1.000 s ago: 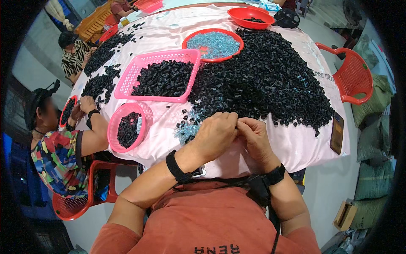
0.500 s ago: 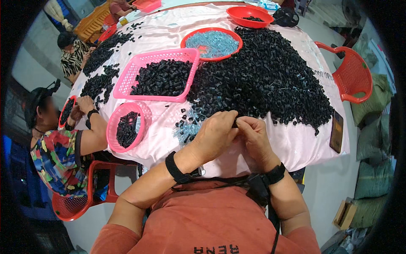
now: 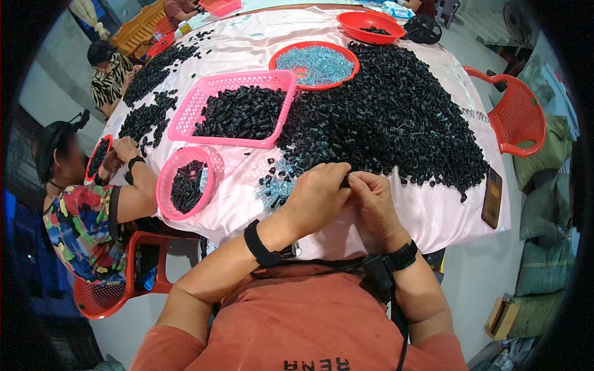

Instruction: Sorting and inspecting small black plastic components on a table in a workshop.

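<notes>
At the near edge of the heap, my left hand (image 3: 314, 193) and my right hand (image 3: 375, 199) meet fingertip to fingertip. Both are closed in a pinch around a small black plastic piece (image 3: 346, 182), mostly covered by the fingers. Beyond them spreads a large heap of small black plastic pieces (image 3: 383, 111). Beside my left hand lies a scatter of thin clear-blue plastic bits (image 3: 270, 193) mixed with a few black pieces. A red round tray (image 3: 291, 76) farther back holds many more of these clear-blue bits.
Left of the heap stand a pink rectangular basket (image 3: 179, 133) of black pieces and a pink round basket (image 3: 213, 179). A phone (image 3: 492, 198) lies at the table's right edge, near a red chair (image 3: 520, 111). A co-worker (image 3: 83, 229) sits at the left; other people work farther back.
My hands stay pinched together in nearly the same place. The view has shifted slightly, and little else differs.
</notes>
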{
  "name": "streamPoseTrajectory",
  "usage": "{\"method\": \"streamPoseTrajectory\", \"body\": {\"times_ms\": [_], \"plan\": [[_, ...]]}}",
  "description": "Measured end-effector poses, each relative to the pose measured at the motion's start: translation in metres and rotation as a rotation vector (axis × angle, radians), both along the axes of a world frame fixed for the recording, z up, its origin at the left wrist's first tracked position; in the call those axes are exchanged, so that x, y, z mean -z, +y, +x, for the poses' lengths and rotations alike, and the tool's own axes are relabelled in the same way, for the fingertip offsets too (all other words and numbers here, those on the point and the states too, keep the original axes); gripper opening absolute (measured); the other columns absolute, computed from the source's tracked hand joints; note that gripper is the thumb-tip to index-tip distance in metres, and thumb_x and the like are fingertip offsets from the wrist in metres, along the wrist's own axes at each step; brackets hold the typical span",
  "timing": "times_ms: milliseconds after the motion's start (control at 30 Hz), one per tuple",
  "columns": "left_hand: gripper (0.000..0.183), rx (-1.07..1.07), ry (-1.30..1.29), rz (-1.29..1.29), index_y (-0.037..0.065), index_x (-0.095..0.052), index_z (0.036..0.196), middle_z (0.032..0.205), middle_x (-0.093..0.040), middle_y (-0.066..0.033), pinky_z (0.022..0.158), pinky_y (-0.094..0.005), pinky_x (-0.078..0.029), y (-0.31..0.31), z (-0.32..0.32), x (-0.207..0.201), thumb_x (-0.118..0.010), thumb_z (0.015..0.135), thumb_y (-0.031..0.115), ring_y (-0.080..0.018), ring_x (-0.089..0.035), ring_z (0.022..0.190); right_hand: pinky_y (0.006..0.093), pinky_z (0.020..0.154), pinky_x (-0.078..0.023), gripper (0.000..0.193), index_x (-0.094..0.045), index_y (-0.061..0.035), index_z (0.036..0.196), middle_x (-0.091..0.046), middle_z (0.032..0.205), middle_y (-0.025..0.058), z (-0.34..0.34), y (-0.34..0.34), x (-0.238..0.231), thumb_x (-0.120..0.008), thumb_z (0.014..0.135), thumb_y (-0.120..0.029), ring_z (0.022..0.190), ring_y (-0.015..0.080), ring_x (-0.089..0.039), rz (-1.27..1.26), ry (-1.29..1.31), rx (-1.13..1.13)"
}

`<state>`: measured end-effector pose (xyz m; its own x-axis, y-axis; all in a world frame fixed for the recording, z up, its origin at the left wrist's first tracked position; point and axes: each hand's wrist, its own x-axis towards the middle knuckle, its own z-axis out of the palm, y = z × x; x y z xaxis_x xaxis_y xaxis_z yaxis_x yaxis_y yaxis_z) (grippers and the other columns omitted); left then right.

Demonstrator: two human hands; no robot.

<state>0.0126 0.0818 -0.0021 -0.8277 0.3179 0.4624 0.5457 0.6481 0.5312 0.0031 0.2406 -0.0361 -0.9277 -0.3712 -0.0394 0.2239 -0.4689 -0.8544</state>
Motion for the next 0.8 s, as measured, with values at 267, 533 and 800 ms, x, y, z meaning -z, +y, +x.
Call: {"method": "streamPoseTrajectory", "body": {"times_ms": [267,533,800], "plan": [[0.044,0.019,-0.009,0.027,-0.005,-0.057,0.120,0.103,-0.066,-0.0233,0.084,-0.0453,-0.053,-0.003,0.002,-0.001,-0.068,0.079,0.005,-0.0411,-0.064,0.096,0.0213,0.063,-0.050,0.016,-0.069,-0.0021,0.095,-0.068,0.084,-0.0007,0.001,0.002,-0.004,-0.059,0.099,-0.014,0.071,0.0063,-0.062,-0.028,-0.066,-0.051],[0.042,-0.056,0.017,-0.016,-0.006,-0.056,0.117,0.098,-0.065,-0.0240,0.080,-0.0469,-0.052,0.008,0.008,-0.001,-0.066,0.078,0.003,-0.0412,-0.063,0.092,0.0208,0.061,-0.048,0.015,-0.070,-0.0013,0.093,-0.067,0.083,-0.0011,0.000,0.001,-0.003,-0.061,0.098,-0.013,0.070,0.0050,-0.060,0.031,0.023,-0.008],[0.038,-0.031,0.085,-0.018,-0.005,-0.057,0.114,0.095,-0.064,-0.0220,0.079,-0.0455,-0.052,0.009,0.004,-0.002,-0.066,0.078,0.003,-0.0392,-0.063,0.089,0.0210,0.064,-0.048,0.016,-0.070,0.0003,0.098,-0.068,0.086,0.0002,0.001,0.000,-0.001,-0.060,0.098,-0.012,0.073,0.0055,-0.060,-0.013,0.019,0.015]]}}
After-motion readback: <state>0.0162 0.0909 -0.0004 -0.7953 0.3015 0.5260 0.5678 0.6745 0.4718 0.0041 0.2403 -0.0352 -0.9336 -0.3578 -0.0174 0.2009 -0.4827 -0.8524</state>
